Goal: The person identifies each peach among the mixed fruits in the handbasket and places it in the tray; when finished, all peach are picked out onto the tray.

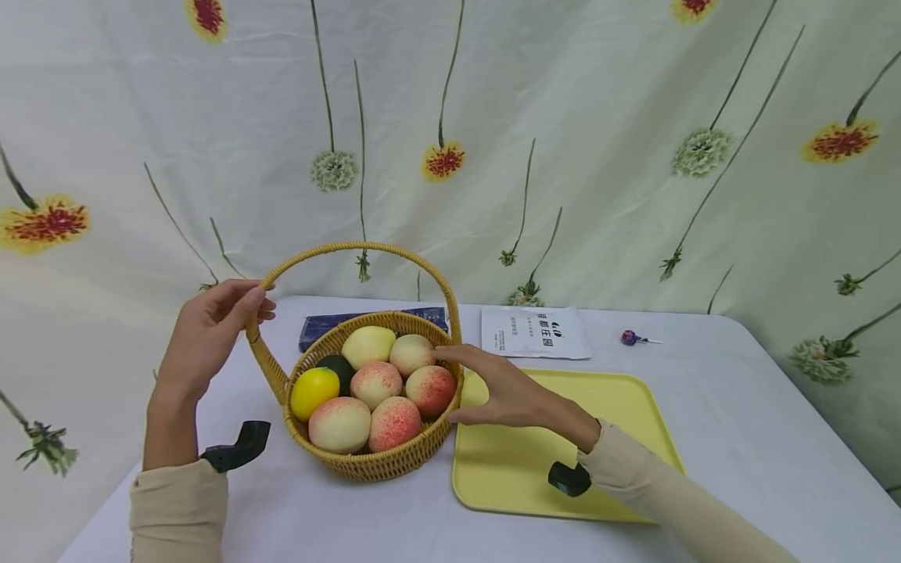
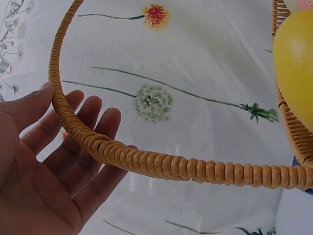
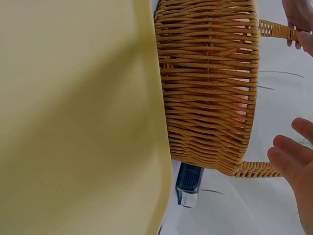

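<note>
A wicker basket (image 1: 373, 467) with a tall arched handle (image 1: 355, 247) stands on the table. Inside lie several peaches (image 1: 395, 423), a pale yellow fruit (image 1: 368, 346), a bright yellow fruit (image 1: 314, 394) and a dark round fruit (image 1: 341, 371), partly hidden. My left hand (image 1: 214, 336) holds the handle's left side; its thumb (image 2: 36, 105) touches the wicker, with loosely curved fingers behind it. At the basket's right side is my right hand (image 1: 503, 391), fingers extended and thumb apart, nothing held. In the right wrist view its fingertips (image 3: 281, 159) come close to the handle's base.
A yellow tray (image 1: 521, 477) lies right of the basket, partly under my right forearm. Behind stand a white printed packet (image 1: 531, 332) and a dark blue packet (image 1: 327, 325). Farther right lies a lollipop (image 1: 629, 338). A flowered cloth (image 1: 598, 156) hangs behind the table.
</note>
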`<state>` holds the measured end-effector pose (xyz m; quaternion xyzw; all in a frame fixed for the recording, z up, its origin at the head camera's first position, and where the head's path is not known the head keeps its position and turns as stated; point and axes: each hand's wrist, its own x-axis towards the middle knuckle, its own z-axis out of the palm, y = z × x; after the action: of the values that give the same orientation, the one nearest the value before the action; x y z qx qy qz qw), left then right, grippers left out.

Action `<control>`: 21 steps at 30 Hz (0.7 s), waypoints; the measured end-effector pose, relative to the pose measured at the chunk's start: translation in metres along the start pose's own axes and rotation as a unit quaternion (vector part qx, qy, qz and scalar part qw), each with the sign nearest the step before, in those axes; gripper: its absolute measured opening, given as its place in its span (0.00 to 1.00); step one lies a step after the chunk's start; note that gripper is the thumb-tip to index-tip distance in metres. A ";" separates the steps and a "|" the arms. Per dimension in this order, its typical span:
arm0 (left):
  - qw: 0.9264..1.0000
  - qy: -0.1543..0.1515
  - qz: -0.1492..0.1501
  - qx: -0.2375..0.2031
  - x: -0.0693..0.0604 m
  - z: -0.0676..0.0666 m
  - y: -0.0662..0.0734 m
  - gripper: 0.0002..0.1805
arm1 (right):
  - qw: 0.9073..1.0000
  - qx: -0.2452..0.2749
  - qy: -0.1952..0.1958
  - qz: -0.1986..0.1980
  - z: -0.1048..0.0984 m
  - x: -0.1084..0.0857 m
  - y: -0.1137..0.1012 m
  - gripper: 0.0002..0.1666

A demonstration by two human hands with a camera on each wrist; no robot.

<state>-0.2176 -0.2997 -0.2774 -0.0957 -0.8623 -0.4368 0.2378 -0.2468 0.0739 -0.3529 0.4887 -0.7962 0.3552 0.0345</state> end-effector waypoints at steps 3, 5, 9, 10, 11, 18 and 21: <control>1.000 0.000 -0.003 0.003 -0.001 0.000 0.000 0.20 | 1.000 -0.002 -0.008 0.010 0.002 0.005 -0.002 0.45; 1.000 0.000 -0.006 0.005 -0.001 0.000 0.000 0.21 | 1.000 -0.001 -0.014 0.016 0.003 0.009 -0.003 0.44; 1.000 0.002 -0.011 0.009 -0.001 0.000 0.000 0.22 | 0.999 -0.007 -0.029 0.029 0.005 0.017 -0.004 0.44; 1.000 0.002 -0.012 0.010 -0.001 0.000 0.000 0.22 | 0.999 -0.008 -0.032 0.031 0.005 0.019 -0.005 0.44; 1.000 0.002 -0.012 0.009 -0.001 0.000 0.000 0.22 | 0.999 -0.010 -0.036 0.034 0.006 0.021 -0.005 0.44; 1.000 0.000 -0.012 0.007 -0.001 0.001 0.000 0.21 | 0.998 -0.018 -0.053 0.037 0.009 0.030 -0.004 0.44; 1.000 0.000 -0.013 0.007 -0.001 0.001 0.000 0.21 | 0.997 -0.017 -0.062 0.047 0.010 0.033 -0.003 0.44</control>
<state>-0.2168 -0.2989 -0.2781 -0.0828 -0.8665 -0.4337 0.2327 -0.2583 0.0423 -0.3452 0.4708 -0.8248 0.3121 -0.0235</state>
